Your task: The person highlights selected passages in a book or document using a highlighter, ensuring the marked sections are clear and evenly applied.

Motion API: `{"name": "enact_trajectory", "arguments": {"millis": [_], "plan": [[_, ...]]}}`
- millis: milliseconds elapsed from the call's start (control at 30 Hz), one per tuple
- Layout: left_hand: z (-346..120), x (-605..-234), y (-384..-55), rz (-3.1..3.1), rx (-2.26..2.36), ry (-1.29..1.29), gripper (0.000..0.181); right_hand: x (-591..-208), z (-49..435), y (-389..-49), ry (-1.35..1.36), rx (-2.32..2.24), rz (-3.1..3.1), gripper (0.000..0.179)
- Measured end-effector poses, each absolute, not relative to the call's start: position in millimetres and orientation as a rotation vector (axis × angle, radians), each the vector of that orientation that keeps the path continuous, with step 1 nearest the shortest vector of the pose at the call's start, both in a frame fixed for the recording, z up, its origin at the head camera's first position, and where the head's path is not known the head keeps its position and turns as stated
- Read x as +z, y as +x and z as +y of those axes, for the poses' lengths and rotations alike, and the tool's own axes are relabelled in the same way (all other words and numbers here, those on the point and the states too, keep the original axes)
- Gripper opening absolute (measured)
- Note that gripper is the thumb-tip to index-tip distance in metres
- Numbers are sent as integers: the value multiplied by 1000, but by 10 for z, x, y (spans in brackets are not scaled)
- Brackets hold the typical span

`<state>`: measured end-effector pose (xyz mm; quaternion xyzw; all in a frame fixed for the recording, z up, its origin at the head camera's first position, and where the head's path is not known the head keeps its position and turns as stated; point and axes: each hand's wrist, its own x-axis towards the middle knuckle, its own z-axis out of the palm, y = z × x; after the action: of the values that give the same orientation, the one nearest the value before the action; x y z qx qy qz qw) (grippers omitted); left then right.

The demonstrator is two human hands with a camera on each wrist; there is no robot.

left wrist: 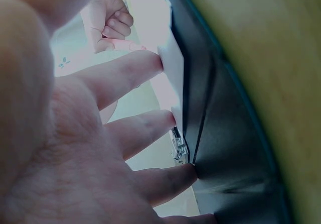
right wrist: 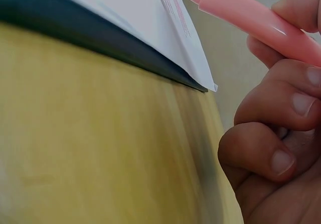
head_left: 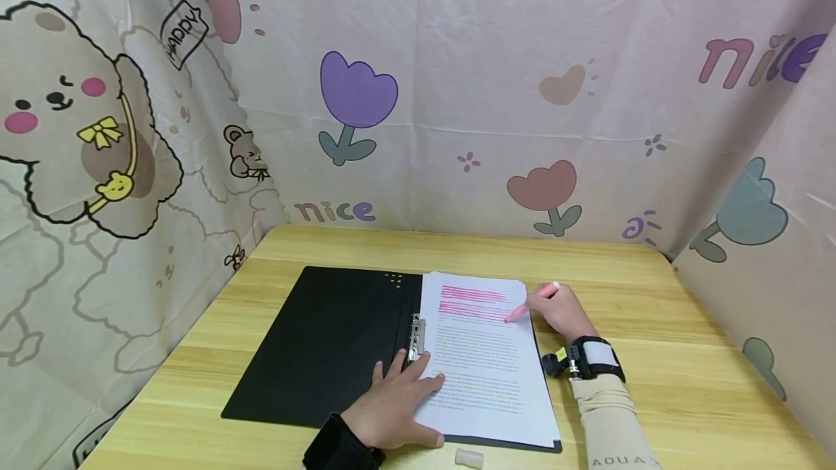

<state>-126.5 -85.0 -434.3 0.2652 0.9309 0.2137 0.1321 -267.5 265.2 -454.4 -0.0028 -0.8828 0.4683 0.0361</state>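
Note:
My right hand grips a pink highlighter, thumb and fingers curled round its barrel. The tip meets the right end of a pink line on the printed paper. Several pink lines mark the upper rows of text; the lower rows carry faint yellow marks. My left hand rests with spread fingers on the paper's lower left and the folder's spine. The left wrist view shows those fingertips touching the paper and folder. The black clip folder lies open under the sheets, its metal clip at the spine.
A pale translucent pen cap lies by the table's front edge, just below the folder. The wooden table extends right of the folder. Printed cloth hangs behind the table and along both sides.

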Motion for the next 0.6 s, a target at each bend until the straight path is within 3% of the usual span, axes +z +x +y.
{"name": "enact_trajectory", "arguments": {"millis": [600], "plan": [[-844, -4340, -1257, 2702, 621, 766, 81, -4556, 2699, -2630, -84, 1559, -2707, 33]]}}
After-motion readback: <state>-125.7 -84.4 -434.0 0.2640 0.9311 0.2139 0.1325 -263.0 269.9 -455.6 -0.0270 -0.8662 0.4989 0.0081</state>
